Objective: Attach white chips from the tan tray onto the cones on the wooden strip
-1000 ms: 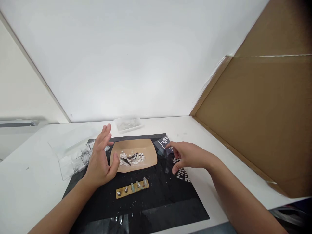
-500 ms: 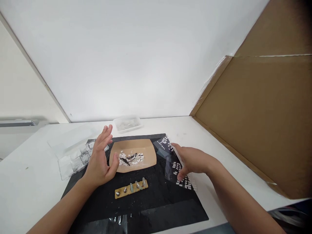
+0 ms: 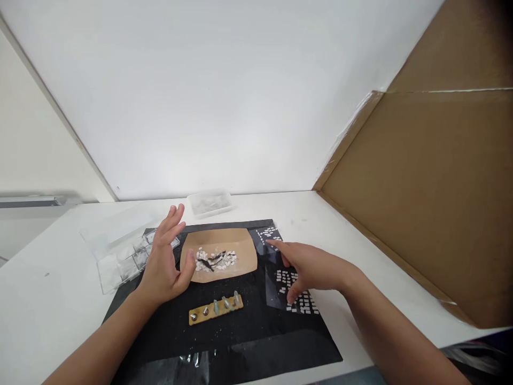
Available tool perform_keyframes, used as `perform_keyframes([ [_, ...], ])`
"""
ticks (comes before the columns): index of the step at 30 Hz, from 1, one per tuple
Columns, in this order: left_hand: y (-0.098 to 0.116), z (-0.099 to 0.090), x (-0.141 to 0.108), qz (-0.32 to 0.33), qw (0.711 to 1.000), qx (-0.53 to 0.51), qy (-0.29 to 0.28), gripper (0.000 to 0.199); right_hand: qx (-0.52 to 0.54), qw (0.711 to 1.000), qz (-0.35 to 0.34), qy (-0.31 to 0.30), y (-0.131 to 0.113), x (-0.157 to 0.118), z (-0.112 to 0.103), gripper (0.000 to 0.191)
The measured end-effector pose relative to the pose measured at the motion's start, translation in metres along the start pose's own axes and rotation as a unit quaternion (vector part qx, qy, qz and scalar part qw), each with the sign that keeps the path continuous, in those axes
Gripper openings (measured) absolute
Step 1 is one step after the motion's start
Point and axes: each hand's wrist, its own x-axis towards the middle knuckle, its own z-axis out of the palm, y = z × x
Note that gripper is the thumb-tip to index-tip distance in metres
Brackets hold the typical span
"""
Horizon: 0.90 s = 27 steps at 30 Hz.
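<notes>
Toward the right side of the black mat (image 3: 256, 350), a lower clear sheet (image 3: 273, 293) dotted with white rectangular pieces (image 3: 305, 306) lies partly beneath the right hand (image 3: 316, 264). Its left edge runs almost straight away from the viewer, and its near edge slants rightward and slightly closer; because the hand covers much of it, its long axis cannot be told. Farther back, an upper clear sheet (image 3: 261, 247) carries similar pieces near the mat's far right corner. The right hand's thumb and index finger are spread wide in a C, thumb nearer the viewer; nothing shows between them, and whether either tip touches the film is unclear. On the other side, the left hand (image 3: 163, 264) is raised upright, fingers pointing away and thumb well apart, with nothing visible in its grip. It stands between a clear compartment box (image 3: 107, 274), whose long axis runs diagonally from near left to far right, and a tan paper tray (image 3: 221, 239) that lies lengthwise from left to right. White chips (image 3: 230, 260) and dark strands (image 3: 206, 264) lie inside the tray. Nearer the viewer, an ochre strip (image 3: 211, 317) with five protruding studs stretches left to right, its right end tilted slightly away. Against the wall sits a translucent white tub (image 3: 210, 214).
</notes>
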Motion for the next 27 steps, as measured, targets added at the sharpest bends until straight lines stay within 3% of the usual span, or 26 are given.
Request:
perform_keyframes([
  [3, 0.001, -0.001, 0.001, 0.0, 1.0, -0.001, 0.001, 0.068, 0.001, 0.999, -0.042, 0.021, -0.003, -0.002, 0.002, 0.133],
  [10, 0.0, 0.0, 0.0, -0.003, 1.0, -0.005, 0.002, 0.067, 0.008, 0.999, -0.047, 0.011, -0.011, -0.008, 0.006, 0.112],
  [17, -0.002, 0.003, -0.001, -0.011, 0.999, -0.036, 0.039, 0.066, 0.029, 0.999, -0.044, -0.005, -0.004, 0.001, 0.004, 0.12],
  [27, 0.0, 0.002, 0.001, 0.007, 0.999, -0.031, 0.03, 0.07, 0.022, 0.996, -0.064, -0.05, 0.005, 0.009, -0.003, 0.115],
])
